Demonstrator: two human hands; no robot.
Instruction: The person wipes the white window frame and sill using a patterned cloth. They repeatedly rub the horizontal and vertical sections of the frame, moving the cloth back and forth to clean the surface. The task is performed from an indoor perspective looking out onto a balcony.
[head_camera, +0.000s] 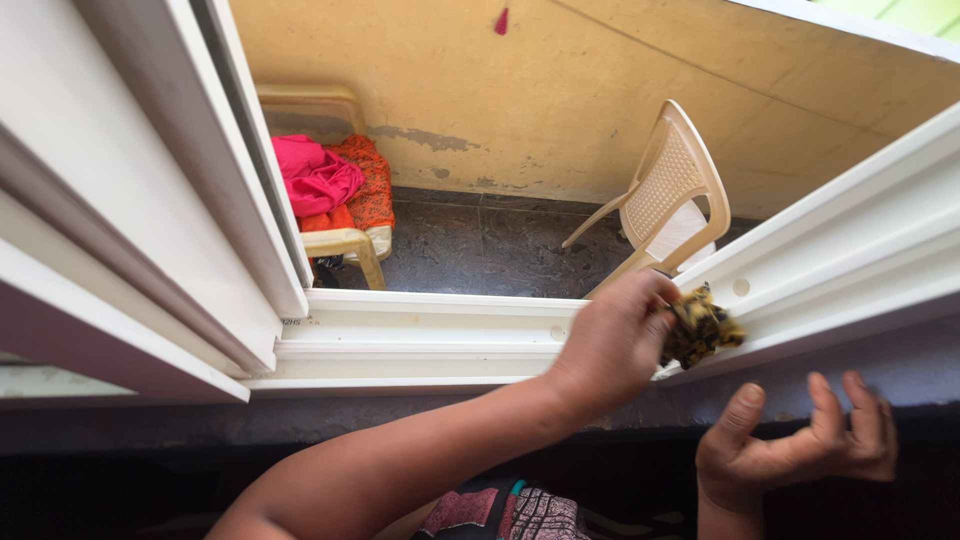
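Two plastic chairs stand on the floor beyond the window: one cream chair (672, 200) at upper right of the frame, one chair (335, 240) at upper left carrying clothes. Two hands show at lower right, the left hand (610, 345) and right hand (795, 450), with one yellow-and-black cloth (700, 328). One white window frame (430, 335) crosses the middle.

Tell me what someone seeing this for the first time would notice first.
Probably the left hand at centre, pressing a yellow-and-black cloth against the white window frame. Below it to the right, the right hand rests open on the dark sill. Through the window, a cream chair stands on the right, and another chair at left holds a bright pink cloth.
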